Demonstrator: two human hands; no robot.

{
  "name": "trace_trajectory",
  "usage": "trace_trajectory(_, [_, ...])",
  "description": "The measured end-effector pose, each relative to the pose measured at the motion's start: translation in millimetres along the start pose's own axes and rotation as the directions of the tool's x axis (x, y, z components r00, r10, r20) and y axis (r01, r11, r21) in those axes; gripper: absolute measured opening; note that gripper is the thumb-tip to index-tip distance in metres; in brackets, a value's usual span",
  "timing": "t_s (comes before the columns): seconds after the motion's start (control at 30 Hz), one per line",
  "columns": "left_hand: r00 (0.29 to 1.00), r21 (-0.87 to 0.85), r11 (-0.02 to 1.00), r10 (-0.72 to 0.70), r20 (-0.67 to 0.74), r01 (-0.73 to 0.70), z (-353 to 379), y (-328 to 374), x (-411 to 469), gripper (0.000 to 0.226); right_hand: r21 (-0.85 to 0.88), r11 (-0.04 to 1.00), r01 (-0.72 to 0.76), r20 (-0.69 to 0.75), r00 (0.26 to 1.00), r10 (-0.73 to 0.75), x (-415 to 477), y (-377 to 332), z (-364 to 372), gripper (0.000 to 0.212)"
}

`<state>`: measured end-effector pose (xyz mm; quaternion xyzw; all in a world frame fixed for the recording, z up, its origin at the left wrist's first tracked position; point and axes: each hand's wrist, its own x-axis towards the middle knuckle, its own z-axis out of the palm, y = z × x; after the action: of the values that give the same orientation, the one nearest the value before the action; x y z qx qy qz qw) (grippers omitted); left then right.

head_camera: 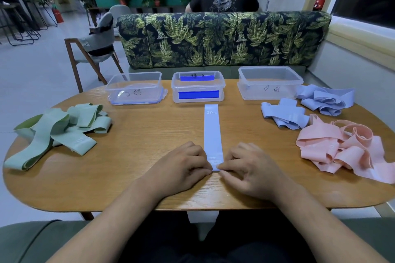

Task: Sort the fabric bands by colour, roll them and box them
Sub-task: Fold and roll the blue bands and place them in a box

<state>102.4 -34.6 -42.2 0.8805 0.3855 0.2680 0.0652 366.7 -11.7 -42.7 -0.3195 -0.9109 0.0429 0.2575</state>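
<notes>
A pale blue fabric band (211,132) lies flat and straight on the wooden table (136,156), running away from me toward the middle box. My left hand (181,166) and my right hand (248,166) pinch its near end from either side with curled fingers. Green bands (57,130) are heaped at the left. More blue bands (303,107) lie at the right, with pink bands (342,149) in front of them. Three clear plastic boxes stand at the far edge: left (134,89), middle (197,86), right (269,82).
A leaf-patterned sofa back (222,38) rises behind the table, with a person seated beyond it. A wooden chair (94,49) stands at the far left. The table's near edge is close to my body.
</notes>
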Motion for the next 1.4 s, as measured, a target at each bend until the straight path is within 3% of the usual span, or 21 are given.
trace_trajectory(0.37, [0.998, 0.021, 0.998, -0.054, -0.019, 0.055, 2.9, -2.5, -0.2, 0.017, -0.035, 0.998, 0.045, -0.055, 0.997, -0.046, -0.3, 3.2, 4.0, 0.018])
trace_trajectory(0.47, [0.997, 0.039, 0.997, -0.072, -0.012, 0.072, 3.4, -1.9, -0.2, 0.02, -0.019, 0.995, 0.103, -0.011, 0.995, -0.103, -0.6, 5.6, 5.2, 0.026])
trace_trajectory(0.6, [0.995, 0.055, 0.993, -0.103, -0.007, 0.103, 3.2, -0.8, 0.0, 0.025, 0.01, 0.997, 0.07, -0.009, 0.997, -0.07, 0.2, 4.5, 3.5, 0.033])
trace_trajectory(0.83, [0.993, 0.057, 0.991, -0.118, -0.016, 0.119, 3.5, -0.9, 3.0, 0.024, 0.053, 0.999, 0.004, -0.016, 1.0, -0.004, 1.5, 4.2, 4.7, 0.022])
trace_trajectory(1.0, [0.998, 0.041, 0.997, -0.058, 0.001, 0.058, 0.4, 0.3, 4.8, 0.006, 0.091, 0.996, 0.003, -0.017, 1.0, -0.002, 1.8, 5.0, 3.5, 0.017])
trace_trajectory(1.23, [0.995, -0.103, 0.989, -0.104, 0.007, 0.104, -1.2, -0.1, 0.9, 0.014, 0.19, 0.982, 0.02, -0.06, 0.998, -0.009, -1.2, 1.1, -3.0, 0.016])
trace_trajectory(1.4, [0.997, -0.096, 0.993, -0.069, -0.02, 0.067, 0.0, -0.8, 1.1, 0.019, 0.192, 0.981, 0.025, -0.1, 0.995, -0.006, -1.0, -1.3, -4.7, 0.012])
